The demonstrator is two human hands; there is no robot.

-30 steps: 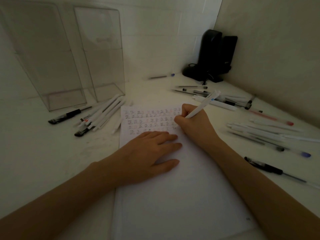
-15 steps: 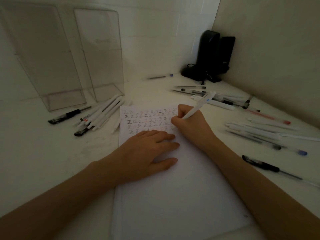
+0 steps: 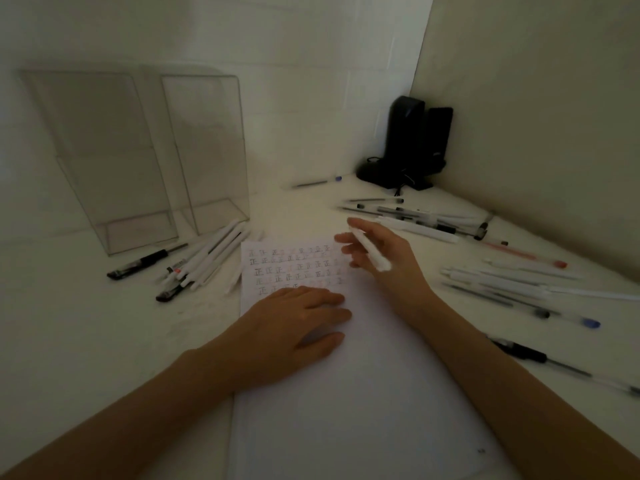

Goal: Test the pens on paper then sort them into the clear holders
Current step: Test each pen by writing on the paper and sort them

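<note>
Head view: my right fingers are holding a pen, left hand pressing paper, holders standing empty.

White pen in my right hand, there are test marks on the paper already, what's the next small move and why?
Probably carry the white plastic pen toward the two clear plastic holders at the back left. The right hand holds it off the white paper sheet, whose top rows carry test marks, so testing this pen looks finished.

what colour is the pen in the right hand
White. The pen held in the right hand shows best in the head view.
</note>
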